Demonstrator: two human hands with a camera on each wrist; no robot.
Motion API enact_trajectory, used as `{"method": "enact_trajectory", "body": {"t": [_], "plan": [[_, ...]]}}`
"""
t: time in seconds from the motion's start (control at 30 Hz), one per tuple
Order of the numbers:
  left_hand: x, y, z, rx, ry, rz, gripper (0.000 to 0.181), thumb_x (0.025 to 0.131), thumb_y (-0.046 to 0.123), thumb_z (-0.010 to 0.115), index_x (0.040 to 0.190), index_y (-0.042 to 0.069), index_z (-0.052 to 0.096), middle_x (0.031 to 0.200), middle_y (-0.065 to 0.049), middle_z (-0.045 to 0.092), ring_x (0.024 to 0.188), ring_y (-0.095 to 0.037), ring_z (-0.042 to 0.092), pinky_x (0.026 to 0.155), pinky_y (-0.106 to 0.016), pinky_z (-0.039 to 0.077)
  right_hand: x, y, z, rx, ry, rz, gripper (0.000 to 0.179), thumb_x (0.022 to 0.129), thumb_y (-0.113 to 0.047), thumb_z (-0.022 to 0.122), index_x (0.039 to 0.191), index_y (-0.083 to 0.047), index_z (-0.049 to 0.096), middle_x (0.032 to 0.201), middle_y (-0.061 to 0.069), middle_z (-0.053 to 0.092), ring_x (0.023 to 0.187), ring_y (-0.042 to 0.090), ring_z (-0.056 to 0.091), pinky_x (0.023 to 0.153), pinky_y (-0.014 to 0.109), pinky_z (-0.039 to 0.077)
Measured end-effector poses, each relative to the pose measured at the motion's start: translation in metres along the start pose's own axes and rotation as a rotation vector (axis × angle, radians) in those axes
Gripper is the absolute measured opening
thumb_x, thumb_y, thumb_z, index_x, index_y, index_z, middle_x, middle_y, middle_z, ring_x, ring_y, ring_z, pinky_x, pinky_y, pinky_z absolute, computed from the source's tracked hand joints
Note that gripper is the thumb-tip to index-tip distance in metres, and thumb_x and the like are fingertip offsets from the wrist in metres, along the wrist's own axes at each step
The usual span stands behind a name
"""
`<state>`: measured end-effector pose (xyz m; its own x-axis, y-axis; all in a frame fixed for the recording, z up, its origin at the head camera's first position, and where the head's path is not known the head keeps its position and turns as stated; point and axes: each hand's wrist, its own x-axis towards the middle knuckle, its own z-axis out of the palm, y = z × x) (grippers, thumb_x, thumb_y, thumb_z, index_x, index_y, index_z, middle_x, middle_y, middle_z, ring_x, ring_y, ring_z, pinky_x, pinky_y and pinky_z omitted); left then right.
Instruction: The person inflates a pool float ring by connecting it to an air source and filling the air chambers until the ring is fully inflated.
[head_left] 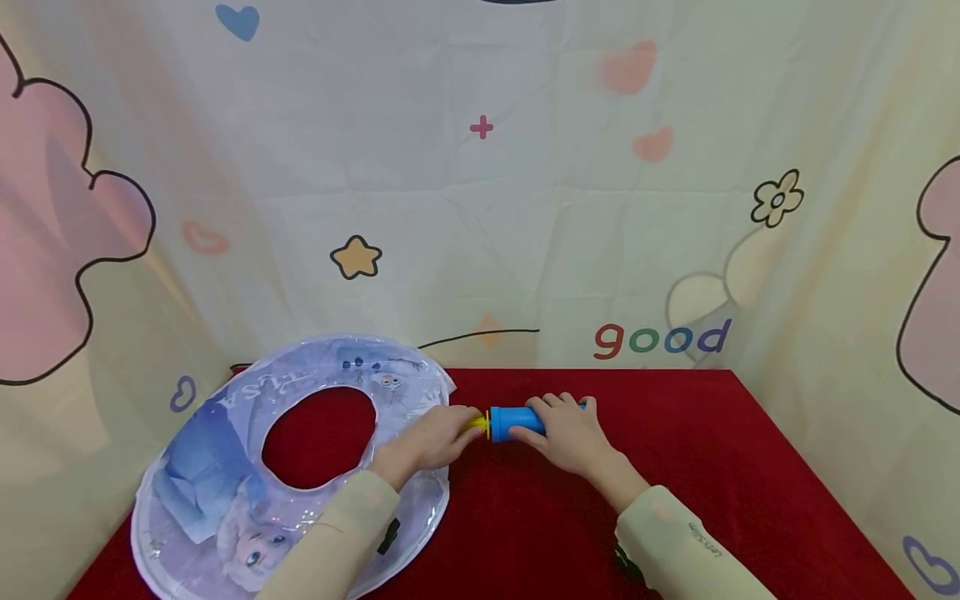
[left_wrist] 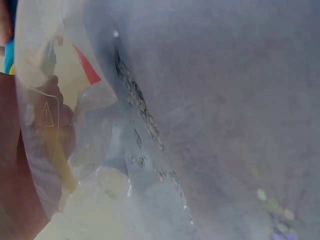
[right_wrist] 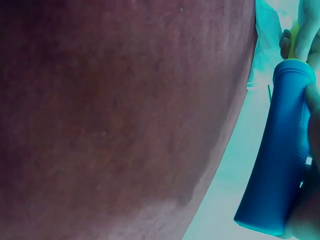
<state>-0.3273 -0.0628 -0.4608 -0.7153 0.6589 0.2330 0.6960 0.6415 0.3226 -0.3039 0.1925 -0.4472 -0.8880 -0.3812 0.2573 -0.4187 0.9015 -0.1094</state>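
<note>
Blue plastic cylinder [head_left: 513, 420] held sideways over the middle of the red cloth-covered bench [head_left: 750, 500], yellow plastic end piece [head_left: 477, 423] pointing left; whether the cylinder touches the cloth cannot be told. Right hand [head_left: 567, 437] closed round the cylinder's right part, thumb along the near side, fingers over the far side. Left hand [head_left: 437, 437] pinches the yellow piece just beside the cylinder's left end; fingers bent, little gap. Left of both: large ring of clear plastic film with purple-blue cartoon print [head_left: 197, 467], lying on the bench, red cloth visible through its hole. Left light-coloured sleeve [head_left: 330, 533] crosses over the ring's near right part; right light-coloured sleeve [head_left: 682, 542] comes in from the near right. Far side: pale printed fabric backdrop [head_left: 405, 167], orange star [head_left: 356, 257] left of centre, multicoloured word "good" [head_left: 662, 339] low on the right.
</note>
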Motion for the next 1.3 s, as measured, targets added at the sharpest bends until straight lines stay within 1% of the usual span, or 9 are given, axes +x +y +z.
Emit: {"method": "enact_trajectory", "body": {"t": [0.1,0.2,0.33,0.57,0.7,0.8,0.9,1.03,1.3], "plan": [[0.001,0.000,0.000,-0.001,-0.001,-0.009,0.019,0.105,0.021,0.060,0.118,0.008,0.065,0.092,0.004,0.060,0.083,-0.014,0.055,0.082,-0.032,0.050,0.000,0.002,-0.001,0.005,-0.006,0.003,0.063,0.092,-0.064,0.065,0.130,-0.015,0.065,0.120,0.008,0.066,0.108,0.029,0.056,0.091,0.062,0.038],[0.002,0.000,0.000,-0.008,0.001,-0.012,0.014,0.105,0.020,0.060,0.113,0.009,0.065,0.087,0.005,0.057,0.081,-0.013,0.054,0.079,-0.031,0.048,-0.003,0.012,-0.002,0.017,-0.012,0.012,0.066,0.091,-0.065,0.066,0.132,-0.014,0.064,0.122,0.009,0.065,0.110,0.030,0.056,0.091,0.061,0.038],[0.003,0.000,0.000,-0.013,-0.003,-0.006,0.010,0.105,0.020,0.061,0.108,0.011,0.065,0.083,0.006,0.054,0.077,-0.012,0.053,0.075,-0.029,0.047,-0.013,0.034,-0.004,0.030,-0.022,0.021,0.067,0.091,-0.065,0.065,0.134,-0.014,0.063,0.123,0.010,0.066,0.112,0.031,0.057,0.090,0.060,0.038],[0.002,0.001,0.000,0.014,0.012,0.048,0.008,0.104,0.019,0.062,0.105,0.012,0.065,0.081,0.007,0.054,0.075,-0.011,0.052,0.074,-0.029,0.046,-0.039,0.077,-0.015,0.056,-0.020,0.030,0.063,0.093,-0.064,0.064,0.131,-0.014,0.065,0.119,0.010,0.067,0.108,0.030,0.059,0.088,0.059,0.039],[0.001,0.000,-0.001,-0.011,0.004,0.031,0.008,0.104,0.018,0.063,0.107,0.011,0.066,0.082,0.007,0.055,0.076,-0.011,0.053,0.074,-0.029,0.047,-0.049,0.094,-0.022,0.070,-0.015,0.042,0.061,0.093,-0.062,0.065,0.130,-0.013,0.065,0.118,0.011,0.067,0.107,0.032,0.060,0.089,0.062,0.040],[-0.001,-0.001,-0.001,-0.024,-0.001,0.011,0.010,0.104,0.019,0.062,0.109,0.011,0.066,0.084,0.007,0.056,0.076,-0.011,0.053,0.075,-0.030,0.047,-0.053,0.102,-0.026,0.076,-0.009,0.045,0.059,0.094,-0.057,0.067,0.130,-0.010,0.065,0.120,0.014,0.067,0.109,0.035,0.059,0.090,0.065,0.039],[-0.002,-0.003,0.000,-0.023,-0.001,0.003,0.011,0.104,0.019,0.062,0.110,0.010,0.066,0.084,0.006,0.056,0.077,-0.012,0.053,0.076,-0.030,0.048,-0.053,0.103,-0.026,0.060,0.003,0.045,0.058,0.095,-0.053,0.068,0.131,-0.008,0.064,0.124,0.016,0.065,0.112,0.038,0.057,0.093,0.068,0.037],[-0.001,-0.004,0.001,-0.020,-0.003,0.000,0.015,0.104,0.019,0.062,0.114,0.009,0.065,0.088,0.006,0.058,0.079,-0.012,0.054,0.078,-0.030,0.049,-0.047,0.093,-0.024,0.050,0.024,0.027,0.058,0.095,-0.052,0.068,0.132,-0.008,0.063,0.127,0.017,0.064,0.114,0.040,0.056,0.092,0.070,0.034],[0.000,-0.003,0.002,-0.013,-0.003,-0.010,0.014,0.105,0.020,0.060,0.114,0.010,0.064,0.088,0.006,0.057,0.079,-0.012,0.053,0.078,-0.030,0.048,-0.024,0.049,-0.016,0.020,0.017,-0.021,0.057,0.095,-0.054,0.067,0.134,-0.013,0.063,0.126,0.015,0.065,0.113,0.039,0.056,0.091,0.069,0.036]]}}
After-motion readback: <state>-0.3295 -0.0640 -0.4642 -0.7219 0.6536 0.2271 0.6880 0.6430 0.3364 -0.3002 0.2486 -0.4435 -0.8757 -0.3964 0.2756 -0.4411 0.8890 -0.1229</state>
